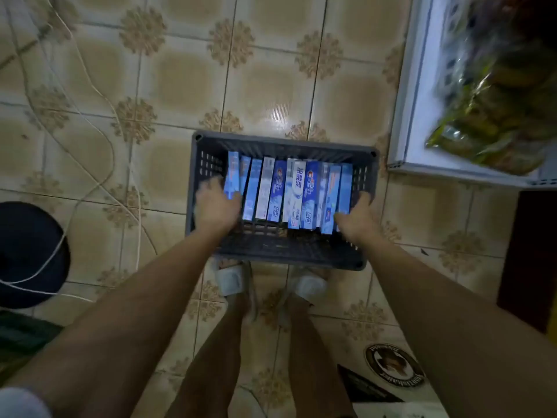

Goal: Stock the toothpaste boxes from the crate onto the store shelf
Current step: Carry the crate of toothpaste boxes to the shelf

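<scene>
Now | toothpaste boxes point(289, 194) in crate point(280, 251) | between both hands: left hand point(217, 206), right hand point(355, 218)

Dim, soft, edge-warped; glare on floor tile point(278, 116).

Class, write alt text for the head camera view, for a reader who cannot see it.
Two hands, left hand and right hand, reach into a grey crate on a tiled floor, at either end of a row of blue toothpaste boxes. A white shelf stands at right.
</scene>
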A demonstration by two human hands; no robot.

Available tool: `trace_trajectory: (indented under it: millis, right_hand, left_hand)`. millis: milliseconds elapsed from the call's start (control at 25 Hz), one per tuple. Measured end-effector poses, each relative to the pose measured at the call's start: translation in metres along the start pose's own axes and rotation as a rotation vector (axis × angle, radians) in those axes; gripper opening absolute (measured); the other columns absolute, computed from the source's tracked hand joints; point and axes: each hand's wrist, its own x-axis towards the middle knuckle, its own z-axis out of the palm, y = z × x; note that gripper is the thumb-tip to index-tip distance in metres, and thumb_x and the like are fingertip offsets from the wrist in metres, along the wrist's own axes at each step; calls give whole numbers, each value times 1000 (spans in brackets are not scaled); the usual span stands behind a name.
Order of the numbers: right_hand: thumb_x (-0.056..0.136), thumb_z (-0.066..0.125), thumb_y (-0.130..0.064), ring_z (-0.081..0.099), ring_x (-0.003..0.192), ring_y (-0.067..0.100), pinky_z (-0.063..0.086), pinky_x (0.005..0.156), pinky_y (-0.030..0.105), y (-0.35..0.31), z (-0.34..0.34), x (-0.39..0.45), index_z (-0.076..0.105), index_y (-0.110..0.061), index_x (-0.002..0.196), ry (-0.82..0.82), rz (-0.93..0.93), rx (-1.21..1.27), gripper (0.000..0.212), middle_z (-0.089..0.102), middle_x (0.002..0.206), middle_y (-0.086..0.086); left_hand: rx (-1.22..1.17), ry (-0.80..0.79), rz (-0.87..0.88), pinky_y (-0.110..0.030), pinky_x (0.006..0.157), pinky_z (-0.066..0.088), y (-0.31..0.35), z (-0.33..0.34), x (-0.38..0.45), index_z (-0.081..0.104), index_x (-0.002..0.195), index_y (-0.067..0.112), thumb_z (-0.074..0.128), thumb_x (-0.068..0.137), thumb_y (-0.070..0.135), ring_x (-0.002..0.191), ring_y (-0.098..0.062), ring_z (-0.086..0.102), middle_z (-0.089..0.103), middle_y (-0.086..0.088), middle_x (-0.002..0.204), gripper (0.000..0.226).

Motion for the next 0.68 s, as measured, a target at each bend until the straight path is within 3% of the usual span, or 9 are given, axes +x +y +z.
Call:
trace_trajectory:
  millis: [120, 240, 360, 680]
  right_hand:
    - [86, 67, -24, 31, 137, 34, 34, 104, 48, 13, 19, 41, 17, -10, 151, 256, 158, -10, 82, 25, 151, 12]
    - [88, 65, -20, 38, 135, 35, 33, 108, 46, 27, 36, 75, 19, -7, 150, 275, 275, 199, 79, 33, 151, 13]
    - [93, 53, -10, 51, 122, 39, 43, 101, 43, 41, 43, 94, 34, 1, 140, 304, 328, 286, 52, 50, 136, 20]
    - [99, 46, -13, 54, 118, 38, 44, 105, 47, 40, 16, 91, 50, -2, 135, 250, 291, 344, 37, 57, 130, 18]
  left_hand:
    - [-23, 232, -142, -53, 107, 38, -44, 18, 50, 31, 144, 15, 63, 83, 36, 130, -37, 42, 36, -14, 145, 72]
    - [-280, 205, -280, -48, 100, 46, -65, 26, 77, 38, 135, 11, 63, 80, 33, 116, -33, 55, 52, -12, 132, 64]
    - [-409, 190, -372, -44, 94, 51, -70, 27, 95, 53, 124, 11, 59, 85, 33, 99, -30, 62, 64, -10, 116, 45]
    - [-553, 56, -453, -46, 85, 58, -68, -10, 104, 61, 122, 6, 59, 83, 39, 93, -34, 68, 69, -15, 111, 50]
